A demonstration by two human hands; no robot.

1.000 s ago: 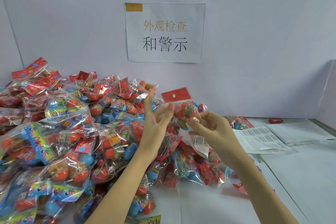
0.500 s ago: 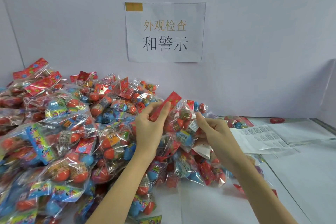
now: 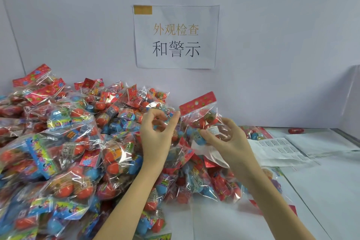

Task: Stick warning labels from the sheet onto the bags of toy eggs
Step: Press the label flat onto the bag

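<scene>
A clear bag of toy eggs point(image 3: 204, 117) with a red header card is held up in front of the pile. My right hand point(image 3: 231, 144) grips it from below, thumb pressed on the film beside a small white warning label point(image 3: 213, 129) stuck on the bag. A scrap of white backing paper point(image 3: 206, 152) hangs under that hand. My left hand point(image 3: 155, 134) is beside the bag with its fingers apart, and the index fingertip touches the bag's left edge under the header. The label sheet point(image 3: 278, 150) lies flat on the table to the right.
A large pile of bagged toy eggs point(image 3: 68, 142) fills the left and centre of the white table point(image 3: 321, 191). One loose red egg point(image 3: 295, 130) lies at the back right. A paper sign point(image 3: 176, 37) hangs on the wall behind.
The bag has swung upright and shifted right, with its red header now on top. My left hand has let go of the header and drawn back to the bag's left edge.
</scene>
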